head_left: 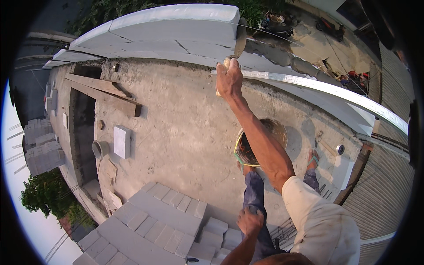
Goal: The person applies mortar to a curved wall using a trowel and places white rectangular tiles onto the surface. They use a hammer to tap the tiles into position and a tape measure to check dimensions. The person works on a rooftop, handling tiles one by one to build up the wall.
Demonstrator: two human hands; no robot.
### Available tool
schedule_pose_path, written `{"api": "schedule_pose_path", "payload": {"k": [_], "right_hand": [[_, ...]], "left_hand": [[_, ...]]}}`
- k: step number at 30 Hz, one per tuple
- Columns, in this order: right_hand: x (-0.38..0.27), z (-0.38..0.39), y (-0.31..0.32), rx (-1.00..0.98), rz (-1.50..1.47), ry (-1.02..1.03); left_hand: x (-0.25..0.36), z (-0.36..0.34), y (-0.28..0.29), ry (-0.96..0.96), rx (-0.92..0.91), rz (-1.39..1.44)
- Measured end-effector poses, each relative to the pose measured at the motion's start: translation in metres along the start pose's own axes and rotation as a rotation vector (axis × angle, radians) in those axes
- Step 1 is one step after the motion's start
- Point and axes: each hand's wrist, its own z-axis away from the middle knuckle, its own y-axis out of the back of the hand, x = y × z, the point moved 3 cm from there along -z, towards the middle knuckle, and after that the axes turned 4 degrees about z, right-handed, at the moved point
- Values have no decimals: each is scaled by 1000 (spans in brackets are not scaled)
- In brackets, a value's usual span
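Observation:
My right hand is closed around the wooden handle of a trowel, my arm stretched out ahead. The trowel's metal blade stands upright beside the end face of the top white block in a wall; whether they touch, I cannot tell. Below that end, a lower course with rough grey mortar along its top runs on to the right. My left hand rests on my bent left knee, fingers spread and holding nothing. Under my right forearm stands a bucket, partly hidden by the arm.
A long white bar slants along the wall's near side. Stacked white blocks fill the lower left. One loose block and wooden planks lie by a dark floor opening. A hammer-like tool lies near my right foot.

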Motion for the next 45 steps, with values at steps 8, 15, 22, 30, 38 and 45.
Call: {"api": "schedule_pose_path", "payload": {"k": [8, 15, 22, 30, 38, 45], "right_hand": [[-20, 36, -37, 115, 146, 167], [37, 99, -32, 41, 19, 93], [48, 34, -75, 199, 106, 54], [109, 247, 127, -419, 94, -308], [228, 256, 239, -768, 113, -944], [170, 259, 381, -1595, 796, -182]], "left_hand": [[1, -3, 4, 41, -49, 2], [0, -1, 2, 94, -75, 14], [-7, 3, -7, 63, -85, -49], [29, 12, -10, 134, -42, 8], [56, 34, -28, 171, 94, 175], [55, 86, -90, 361, 219, 485]]}}
